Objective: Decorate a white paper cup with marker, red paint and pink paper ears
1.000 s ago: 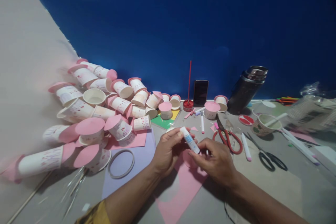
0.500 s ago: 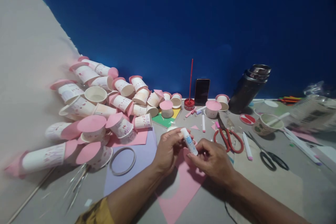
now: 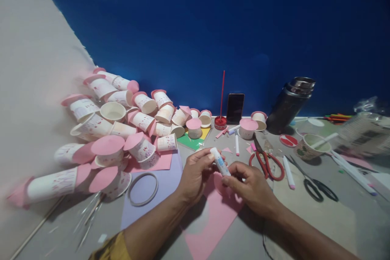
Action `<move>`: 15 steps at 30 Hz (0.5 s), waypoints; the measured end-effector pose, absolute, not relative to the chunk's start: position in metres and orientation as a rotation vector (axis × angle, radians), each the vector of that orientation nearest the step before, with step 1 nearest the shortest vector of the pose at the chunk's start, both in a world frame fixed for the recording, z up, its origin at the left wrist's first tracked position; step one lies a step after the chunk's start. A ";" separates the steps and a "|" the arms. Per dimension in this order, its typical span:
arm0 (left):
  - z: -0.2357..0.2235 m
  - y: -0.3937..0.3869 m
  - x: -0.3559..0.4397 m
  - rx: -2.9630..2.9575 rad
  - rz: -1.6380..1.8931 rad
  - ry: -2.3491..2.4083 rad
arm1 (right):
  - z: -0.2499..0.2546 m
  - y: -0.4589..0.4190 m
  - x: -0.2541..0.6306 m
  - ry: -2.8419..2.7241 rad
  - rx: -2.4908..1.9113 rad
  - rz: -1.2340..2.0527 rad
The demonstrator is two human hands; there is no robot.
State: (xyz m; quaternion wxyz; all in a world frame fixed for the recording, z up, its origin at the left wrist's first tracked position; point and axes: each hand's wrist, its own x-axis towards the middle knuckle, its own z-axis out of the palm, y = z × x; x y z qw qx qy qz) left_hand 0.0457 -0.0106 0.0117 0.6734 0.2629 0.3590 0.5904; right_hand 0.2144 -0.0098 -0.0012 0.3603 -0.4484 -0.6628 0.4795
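A small white tube with blue print, looking like a glue stick point(image 3: 220, 163), is held tilted between my two hands. The thumb and fingers of my left hand point(image 3: 195, 175) close around its upper end. At the lower end, my right hand point(image 3: 252, 187) pinches it between thumb and curled fingers. Just under the tube, a rounded pink paper piece point(image 3: 219, 186) shows partly between the hands. Below them lies a pink sheet point(image 3: 204, 239) with a curved cut-out. The far fingers of my left hand are partly hidden.
Pink-topped paper cups point(image 3: 108, 146) are heaped at left. A grey ring point(image 3: 133, 200) lies on lilac paper point(image 3: 164, 189). To the right are red-handled scissors point(image 3: 276, 172), black scissors point(image 3: 327, 191), a marker point(image 3: 289, 172) and a dark flask point(image 3: 283, 107). A phone point(image 3: 235, 108) leans at the back.
The view has shifted slightly, so the surroundings sit a little lower and to the right. Both hands keep hold of the tube, with the right fingers moved slightly at its lower end.
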 end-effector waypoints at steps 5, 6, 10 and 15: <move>0.011 -0.011 0.046 0.596 1.336 0.805 | 0.001 -0.009 0.214 -1.590 -1.128 1.479; 0.012 -0.011 0.047 0.599 1.336 0.803 | 0.000 -0.008 0.215 -1.572 -1.113 1.525; 0.013 -0.010 0.047 0.605 1.337 0.828 | -0.003 -0.004 0.218 -1.542 -1.030 1.652; 0.006 -0.011 0.047 0.660 1.350 0.867 | -0.010 0.000 0.219 -1.399 -0.994 1.670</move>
